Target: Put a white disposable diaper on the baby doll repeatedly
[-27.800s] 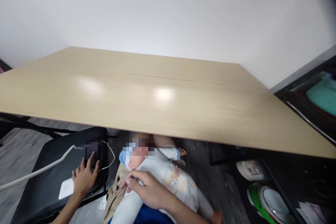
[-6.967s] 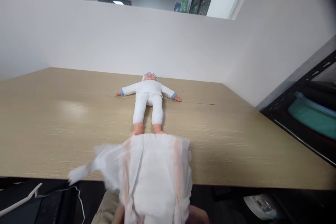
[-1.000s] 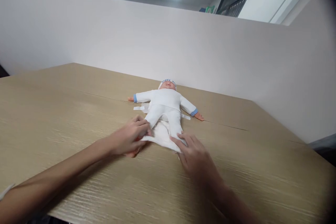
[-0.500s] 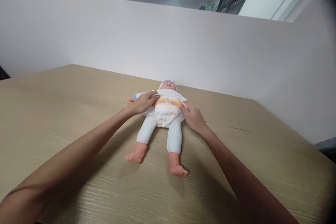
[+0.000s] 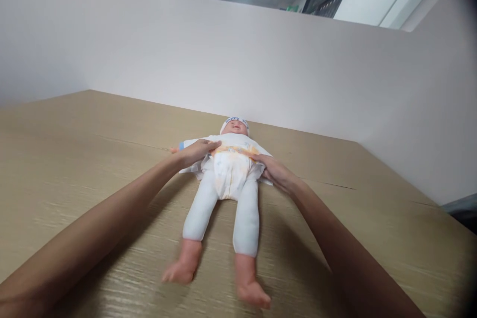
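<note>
On its back on the table lies a baby doll (image 5: 246,218), feet towards me and head near the wall. It has a white hat with blue lettering, a white top (image 5: 236,140) and white legs. A white diaper (image 5: 233,176) with an orange printed waistband is around its hips. My left hand (image 5: 199,153) pinches the waistband's left side, thumb on top. At the opposite side, my right hand (image 5: 276,171) is closed on the waistband, with some fingers hidden beneath the edge. Frilly side edges of the diaper stick out by both hands.
A wood-grain table (image 5: 93,124) spreads under the doll, with a thin seam running across it. Behind it rises a plain white partition (image 5: 223,59). A dark object (image 5: 464,211) lies at the right edge.
The doll has come closer to me, its feet now lower in the view. Both hands have stayed at the diaper's waistband. The camera view has shifted slightly.
</note>
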{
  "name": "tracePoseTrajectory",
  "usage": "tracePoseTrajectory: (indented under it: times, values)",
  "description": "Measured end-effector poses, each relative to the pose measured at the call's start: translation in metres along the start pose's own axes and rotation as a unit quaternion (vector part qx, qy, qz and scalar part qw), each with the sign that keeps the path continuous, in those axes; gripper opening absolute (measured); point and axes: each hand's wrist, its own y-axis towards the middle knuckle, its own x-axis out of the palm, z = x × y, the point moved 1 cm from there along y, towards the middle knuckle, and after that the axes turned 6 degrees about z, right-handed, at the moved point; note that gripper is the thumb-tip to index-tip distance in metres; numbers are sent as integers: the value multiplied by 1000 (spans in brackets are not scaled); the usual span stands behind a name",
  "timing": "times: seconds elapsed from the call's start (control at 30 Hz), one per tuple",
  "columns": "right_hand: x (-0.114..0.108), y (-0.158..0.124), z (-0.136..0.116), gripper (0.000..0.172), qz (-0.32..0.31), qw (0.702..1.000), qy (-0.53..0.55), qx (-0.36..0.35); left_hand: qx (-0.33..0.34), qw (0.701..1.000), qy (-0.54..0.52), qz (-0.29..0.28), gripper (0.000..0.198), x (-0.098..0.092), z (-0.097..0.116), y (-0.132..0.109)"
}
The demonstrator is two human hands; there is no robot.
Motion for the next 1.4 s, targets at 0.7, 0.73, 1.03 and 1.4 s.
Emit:
tracePoseTrajectory:
  times: [0.7, 0.73, 1.03, 1.4]
  values:
    - [-11, -87, 51, 20, 207, 916, -323, -115, 363, 832, 418, 43, 34, 91, 60, -46]
    - [-14, -86, 53, 20, 211, 917, -322, -106, 349, 833, 426, 50, 34, 93, 55, -44]
    - [-31, -86, 54, 30, 208, 924, -321, -9, 322, 845, 421, 70, 30, 95, 45, -42]
    - [-23, -88, 54, 28, 191, 930, -311, -39, 317, 839, 437, 70, 54, 98, 46, -43]
